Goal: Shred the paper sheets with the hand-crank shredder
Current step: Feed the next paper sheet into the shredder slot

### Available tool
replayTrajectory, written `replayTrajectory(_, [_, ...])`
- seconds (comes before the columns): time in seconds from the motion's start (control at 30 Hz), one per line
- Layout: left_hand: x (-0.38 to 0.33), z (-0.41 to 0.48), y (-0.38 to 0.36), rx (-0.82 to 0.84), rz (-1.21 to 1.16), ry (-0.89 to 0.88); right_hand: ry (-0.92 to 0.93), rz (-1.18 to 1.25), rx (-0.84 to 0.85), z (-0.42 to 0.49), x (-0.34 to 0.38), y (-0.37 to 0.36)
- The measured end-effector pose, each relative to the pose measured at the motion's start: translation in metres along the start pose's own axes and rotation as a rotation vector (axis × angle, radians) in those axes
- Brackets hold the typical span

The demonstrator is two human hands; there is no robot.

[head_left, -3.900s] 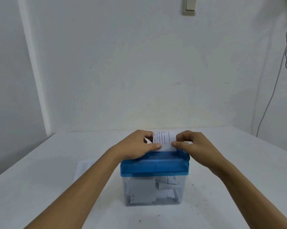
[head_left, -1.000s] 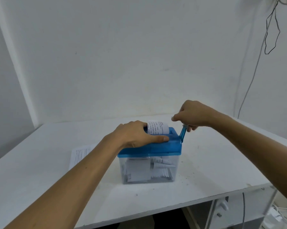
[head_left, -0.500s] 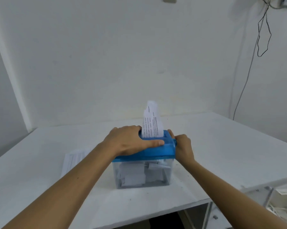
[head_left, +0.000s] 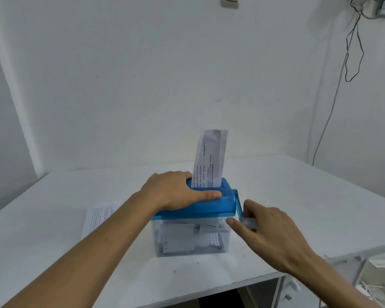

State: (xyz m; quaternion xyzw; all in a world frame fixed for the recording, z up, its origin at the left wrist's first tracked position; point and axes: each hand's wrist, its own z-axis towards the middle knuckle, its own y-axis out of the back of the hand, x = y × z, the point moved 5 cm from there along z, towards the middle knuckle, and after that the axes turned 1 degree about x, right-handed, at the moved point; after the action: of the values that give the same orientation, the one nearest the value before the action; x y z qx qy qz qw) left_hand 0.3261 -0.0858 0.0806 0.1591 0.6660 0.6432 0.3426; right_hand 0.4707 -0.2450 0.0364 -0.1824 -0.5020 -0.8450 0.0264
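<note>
Left hand [head_left: 176, 192] flat on the shredder lid [head_left: 222, 203], right hand [head_left: 269, 227] gripping the crank knob [head_left: 247, 221]: we should crank evenly, feeding the sheet [head_left: 209, 158] straight.

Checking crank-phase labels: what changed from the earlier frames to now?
The right hand let go of the paper strip, took hold of the crank handle and swung it from the top down to the near side. The left hand also released the strip and now presses on the blue lid. The strip, bent over before, stands upright in the slot. Unchanged: spare sheet left of the shredder.
</note>
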Motion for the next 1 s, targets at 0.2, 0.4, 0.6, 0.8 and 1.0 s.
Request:
replayTrajectory(0.2, [-0.001,-0.001,0.000,0.002,-0.014,-0.020,0.159,-0.223,-0.342,0.050,0.007,0.036])
replayTrajectory(0.4, [0.000,-0.003,0.001,0.007,-0.018,-0.010,0.120,-0.119,-0.495,0.113,0.009,0.040])
replayTrajectory(0.6, [0.003,-0.001,-0.001,-0.012,0.015,-0.009,-0.167,0.365,-0.210,0.147,-0.022,-0.020])
replayTrajectory(0.8, [0.000,-0.001,0.000,-0.030,0.033,0.013,-0.378,0.518,-0.071,0.094,-0.049,-0.079])
replayTrajectory(1.0, [0.002,-0.001,0.000,-0.034,0.010,0.036,-0.394,0.490,0.122,0.041,-0.033,-0.051])
